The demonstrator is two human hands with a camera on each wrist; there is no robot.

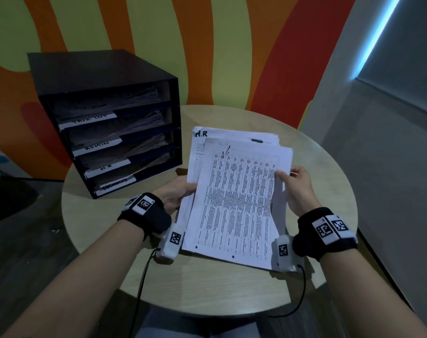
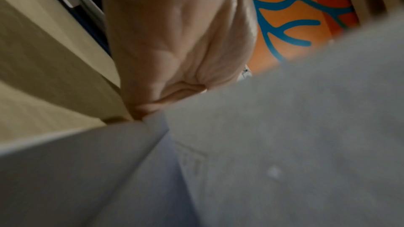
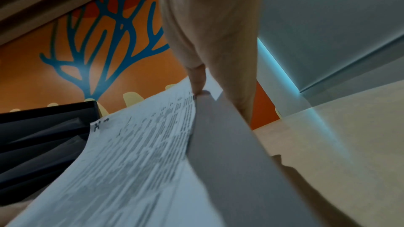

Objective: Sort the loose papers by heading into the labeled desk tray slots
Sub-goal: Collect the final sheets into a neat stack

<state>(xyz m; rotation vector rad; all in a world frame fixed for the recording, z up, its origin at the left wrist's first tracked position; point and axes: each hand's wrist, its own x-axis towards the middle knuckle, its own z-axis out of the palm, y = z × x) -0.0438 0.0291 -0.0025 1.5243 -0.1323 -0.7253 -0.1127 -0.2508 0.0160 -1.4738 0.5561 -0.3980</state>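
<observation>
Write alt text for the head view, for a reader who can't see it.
Both hands, left and right, hold a table-printed sheet marked "H.R" by its side edges over a paper stack on a round table. A black four-slot tray with labeled slots stands at the table's far left.

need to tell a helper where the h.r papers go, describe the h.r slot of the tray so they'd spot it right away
On the round table stands a black desk tray with four stacked slots, left of the papers both hands hold. Count down to the third slot. Its white label strip reads H.R, shorter than its neighbours' labels.
</observation>
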